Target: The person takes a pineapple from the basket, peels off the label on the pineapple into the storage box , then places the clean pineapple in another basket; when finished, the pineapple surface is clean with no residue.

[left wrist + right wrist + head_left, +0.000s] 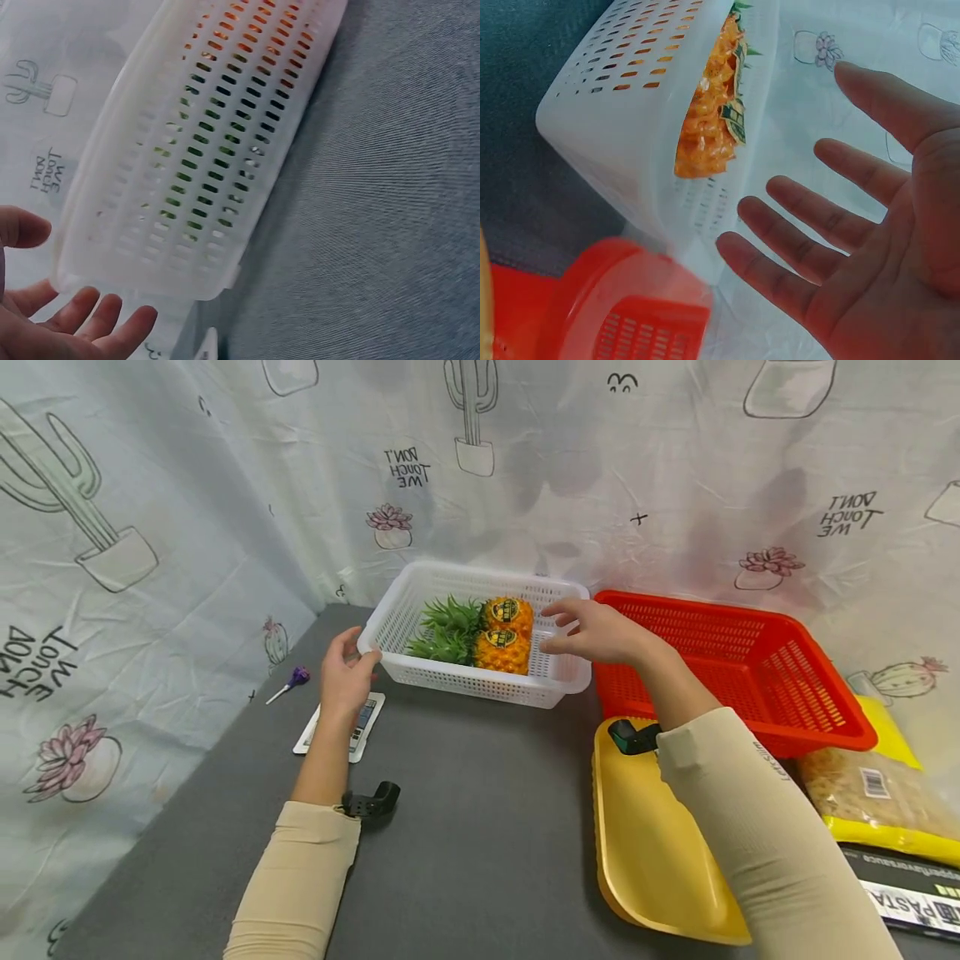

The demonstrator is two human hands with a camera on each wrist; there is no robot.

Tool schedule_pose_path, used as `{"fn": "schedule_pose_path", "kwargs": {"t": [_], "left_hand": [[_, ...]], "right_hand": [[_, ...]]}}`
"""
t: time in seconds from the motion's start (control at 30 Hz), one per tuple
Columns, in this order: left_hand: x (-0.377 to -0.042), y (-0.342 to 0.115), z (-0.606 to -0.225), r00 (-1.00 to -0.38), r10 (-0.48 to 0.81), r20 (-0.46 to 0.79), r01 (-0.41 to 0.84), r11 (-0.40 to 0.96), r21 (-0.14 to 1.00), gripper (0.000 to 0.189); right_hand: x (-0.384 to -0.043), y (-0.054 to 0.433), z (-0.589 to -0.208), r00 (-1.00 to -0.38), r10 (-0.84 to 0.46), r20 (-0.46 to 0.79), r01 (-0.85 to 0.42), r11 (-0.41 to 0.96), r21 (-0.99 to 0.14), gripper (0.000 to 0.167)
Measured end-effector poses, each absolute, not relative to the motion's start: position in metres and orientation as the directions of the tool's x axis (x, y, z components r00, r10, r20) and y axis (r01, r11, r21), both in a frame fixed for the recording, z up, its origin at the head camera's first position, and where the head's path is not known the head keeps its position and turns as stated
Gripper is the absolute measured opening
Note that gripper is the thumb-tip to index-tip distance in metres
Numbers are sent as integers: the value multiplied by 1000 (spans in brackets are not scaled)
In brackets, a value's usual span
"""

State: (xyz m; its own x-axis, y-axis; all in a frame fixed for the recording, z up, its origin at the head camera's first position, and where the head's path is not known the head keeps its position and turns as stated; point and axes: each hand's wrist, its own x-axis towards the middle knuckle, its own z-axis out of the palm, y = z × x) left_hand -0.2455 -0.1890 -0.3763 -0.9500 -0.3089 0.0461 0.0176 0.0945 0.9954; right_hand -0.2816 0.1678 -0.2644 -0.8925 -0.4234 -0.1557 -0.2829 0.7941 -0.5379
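Observation:
A white perforated plastic basket (472,683) stands at the back of the grey table. Two small pineapples (501,652) lie side by side in it, green crowns to the left, dark labels on the orange fruit. My left hand (347,675) is at the basket's left end, its fingers spread loosely around that corner; in the left wrist view the thumb (28,226) stands apart from the rim. Over the basket's right end, my right hand (600,631) is held with fingers extended and nothing in it. The right wrist view shows its palm and separated fingers (802,225).
A red basket (780,739) stands to the right, with a yellow tray (660,835) before it. At the far right are a bag of pasta (862,785) and a black pasta box (907,893). A purple lollipop (298,677) and a white flat package (365,727) lie at left.

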Motion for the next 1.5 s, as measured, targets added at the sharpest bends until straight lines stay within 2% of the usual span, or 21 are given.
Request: {"fn": "schedule_pose_path", "kwargs": {"t": [0.1, 0.3, 0.4, 0.97, 1.5], "left_hand": [[-248, -188, -382, -947, -320, 35, 18, 58, 998, 62], [-253, -183, -388, -942, -334, -18, 43, -173, 984, 59], [-255, -181, -390, -938, -346, -25, 57, -224, 973, 61], [-256, -181, -392, -937, -346, -44, 47, -252, 967, 59], [-255, -182, -391, -939, -341, -51, 48, -276, 960, 60]], "right_hand": [[-289, 158, -266, -874, -446, -194, -290, 797, -530, 66], [-305, 142, -266, -835, -484, -261, -301, 799, -520, 68], [-312, 135, -267, -818, -492, -297, -284, 795, -536, 69], [-337, 111, -292, -834, -450, -320, -252, 825, -506, 71], [-336, 96, -302, -838, -420, -347, -260, 868, -423, 80]]}}
